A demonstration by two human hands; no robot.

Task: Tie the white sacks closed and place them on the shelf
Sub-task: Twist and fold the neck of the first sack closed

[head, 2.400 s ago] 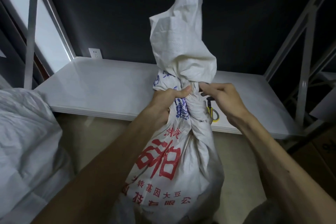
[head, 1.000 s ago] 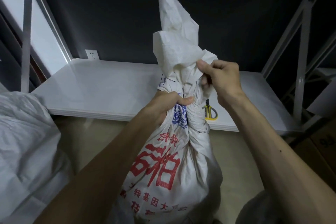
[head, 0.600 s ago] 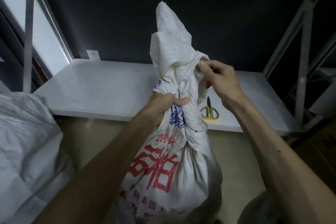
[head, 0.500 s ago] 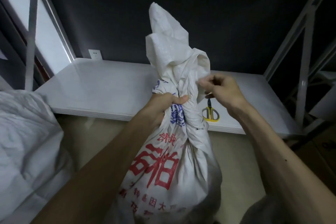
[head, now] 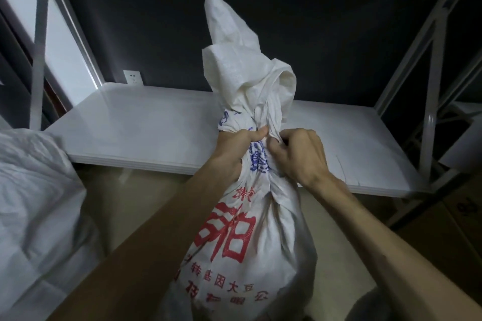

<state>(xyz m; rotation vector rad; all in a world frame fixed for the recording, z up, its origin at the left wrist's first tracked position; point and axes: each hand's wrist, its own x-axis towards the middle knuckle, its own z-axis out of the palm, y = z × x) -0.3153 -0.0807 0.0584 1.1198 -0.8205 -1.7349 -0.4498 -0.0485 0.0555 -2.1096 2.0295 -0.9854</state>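
A full white woven sack [head: 245, 250] with red and blue print stands upright in front of me on the floor. Its loose top [head: 234, 60] sticks up above a bunched, twisted neck. My left hand [head: 234, 148] is clenched around the neck from the left. My right hand [head: 300, 154] grips the neck from the right, fingers pinching the gathered fabric just beside my left thumb. The white shelf board [head: 146, 128] lies behind the sack, low and flat.
Another white sack [head: 34, 203] bulges at the left edge. White metal shelf uprights [head: 430, 101] stand at right and left [head: 39, 41]. A wall socket [head: 133, 77] sits on the dark back wall. Brown cardboard [head: 453, 219] shows at lower right.
My right hand has come down from the sack's loose top to the neck, next to my left hand, and now hides the yellow scissors on the shelf. My left hand stayed clenched.
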